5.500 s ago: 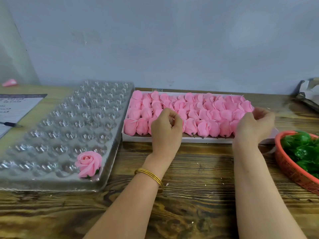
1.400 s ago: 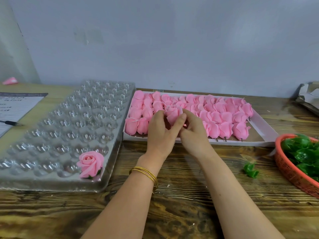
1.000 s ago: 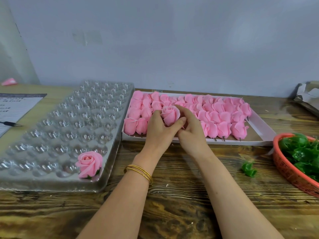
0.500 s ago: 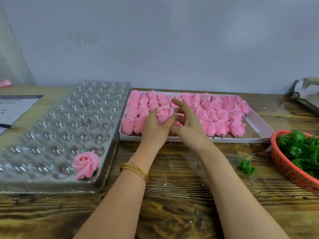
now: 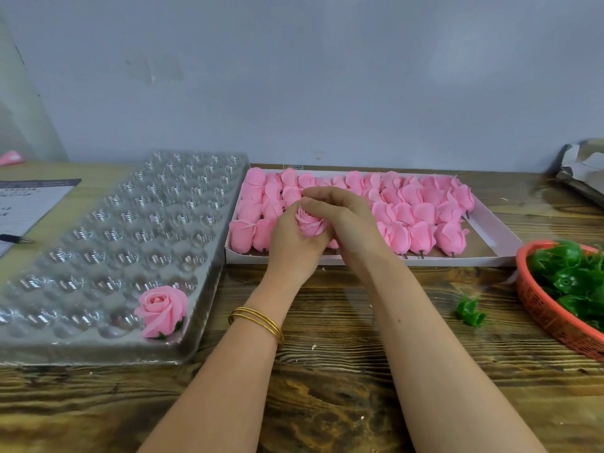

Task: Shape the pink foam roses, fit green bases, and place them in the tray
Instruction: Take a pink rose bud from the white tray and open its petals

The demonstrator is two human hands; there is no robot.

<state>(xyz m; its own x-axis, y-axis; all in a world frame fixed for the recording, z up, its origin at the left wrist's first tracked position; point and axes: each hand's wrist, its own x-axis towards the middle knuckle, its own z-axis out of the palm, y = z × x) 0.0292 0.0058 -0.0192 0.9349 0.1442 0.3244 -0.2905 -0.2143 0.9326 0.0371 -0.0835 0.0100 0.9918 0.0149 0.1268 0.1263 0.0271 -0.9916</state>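
Both hands meet over the front of the white box (image 5: 490, 223) of pink foam rosebuds (image 5: 421, 207). My left hand (image 5: 291, 243) cups one pink rose (image 5: 310, 223) from below. My right hand (image 5: 343, 217) curls over the top of the same rose, fingers on its petals. A finished rose with a green base (image 5: 161, 310) sits in the near right corner of the clear dimpled tray (image 5: 98, 243). One loose green base (image 5: 470, 312) lies on the wood beside the red basket (image 5: 549, 318) of green bases (image 5: 575, 276).
A paper sheet (image 5: 26, 204) and a pen (image 5: 14, 238) lie at the far left. Crumpled foil packaging (image 5: 585, 171) sits at the back right. The wall stands close behind the box and tray. Wooden tabletop (image 5: 327, 371) stretches in front of me.
My right hand has closed over the top of the rose, which sat more exposed between both hands half a second ago. The view has shifted slightly.
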